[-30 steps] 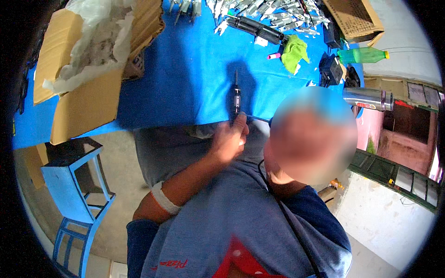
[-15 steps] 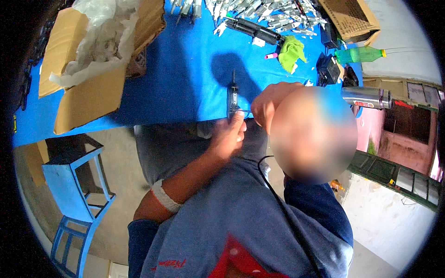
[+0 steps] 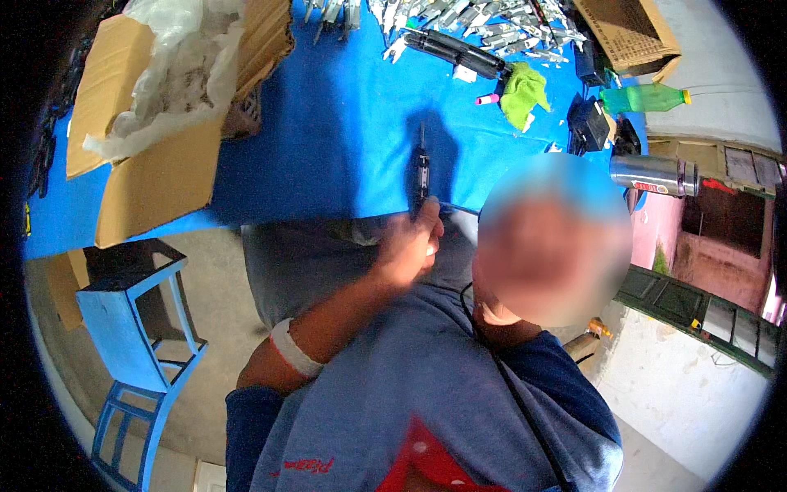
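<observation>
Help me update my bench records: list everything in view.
Slim pointed tool: one, dark, in left hand
Thin rod: one, dark, by left hand
Tablecloth: one, blue, upper half
Cardboard boxes: two, brown, upper left and right
Plastic wrap: some, translucent, left box
Small parts: many, grey, top
Cylindrical item: one, black, below parts
Cloth: one, green, upper right
Plastic bottle: one, green, upper right
Boxy items: several, black, right
Flask: one, silver, right
Chair: one, blue, lower left
Left hand: one, centre
Right hand: not visible

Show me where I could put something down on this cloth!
A wide bare patch of cloth lies between the cardboard box and the black piece in the left hand. A smaller one lies between that piece and the green rag. Grey pieces crowd the far side; bottle and flask crowd the right.
</observation>
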`<state>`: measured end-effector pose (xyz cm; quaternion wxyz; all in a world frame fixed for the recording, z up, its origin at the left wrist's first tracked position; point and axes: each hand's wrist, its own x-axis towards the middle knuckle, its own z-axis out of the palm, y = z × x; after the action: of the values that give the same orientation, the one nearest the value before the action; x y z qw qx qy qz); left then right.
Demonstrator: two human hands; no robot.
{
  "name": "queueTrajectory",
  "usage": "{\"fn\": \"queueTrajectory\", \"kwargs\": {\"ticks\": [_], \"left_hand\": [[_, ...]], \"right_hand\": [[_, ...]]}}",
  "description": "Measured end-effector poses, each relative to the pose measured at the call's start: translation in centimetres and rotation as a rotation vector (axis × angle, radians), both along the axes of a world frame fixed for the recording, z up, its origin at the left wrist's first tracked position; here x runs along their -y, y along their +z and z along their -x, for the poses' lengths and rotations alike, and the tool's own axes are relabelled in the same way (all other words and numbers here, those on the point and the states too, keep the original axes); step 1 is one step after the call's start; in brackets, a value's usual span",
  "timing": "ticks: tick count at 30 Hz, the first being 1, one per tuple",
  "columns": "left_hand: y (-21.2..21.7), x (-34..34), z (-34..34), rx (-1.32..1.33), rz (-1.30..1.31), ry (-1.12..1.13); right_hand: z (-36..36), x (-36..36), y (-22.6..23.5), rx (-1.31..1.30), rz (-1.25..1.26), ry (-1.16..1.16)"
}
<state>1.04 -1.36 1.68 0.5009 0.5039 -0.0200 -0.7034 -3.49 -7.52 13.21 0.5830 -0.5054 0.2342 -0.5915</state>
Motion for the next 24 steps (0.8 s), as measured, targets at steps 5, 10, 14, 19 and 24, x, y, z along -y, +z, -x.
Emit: {"fn": "queueTrajectory", "kwargs": {"ticks": [5,10,14,19,24], "left_hand": [[0.4,-0.2,0.0,0.089,-0.014,-0.001],[1.3,0.2,-0.3,-0.003,-0.117,-0.003],[-2.5,0.3,1.5,0.073,0.171,0.226],[-1.8,-0.2,1.0,0.010,0.281,0.196],[0.7,0.0,-0.2,-0.056,0.014,0.061]], "right_hand": [[-0.5,1.2,0.1,0.064,0.048,0.226],[-0.8,3.9,1.6,0.028,0.226,0.838],[-2.9,4.5,2.9,-0.079,0.422,1.224],[-0.2,2.6,1.6,-0.184,0.107,0.594],[0.5,2.4,1.7,-0.312,0.201,0.244]]}}
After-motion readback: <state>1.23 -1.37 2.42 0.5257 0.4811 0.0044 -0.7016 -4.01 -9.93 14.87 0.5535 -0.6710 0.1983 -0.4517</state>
